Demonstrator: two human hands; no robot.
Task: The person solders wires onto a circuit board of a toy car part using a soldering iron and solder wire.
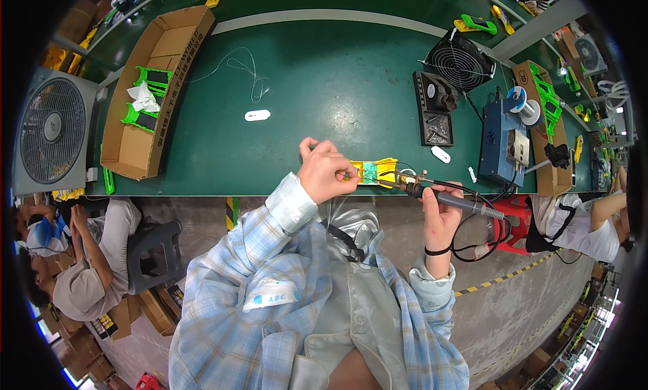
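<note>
Head view — right fingers (430,199) around soldering iron (460,203), tip leftward, long axis near-crosswise — left fingers (333,166) tight together.

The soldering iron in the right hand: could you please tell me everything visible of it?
The soldering iron has a grey, plastic-looking handle, a ribbed rear sleeve and a brass-coloured, metallic front. The right hand grips it nearly crosswise, its front pointing left toward the yellow casing. A dark cable trails behind. Contact at the tip is unclear.

Bright light, bent edges, black corners
</note>
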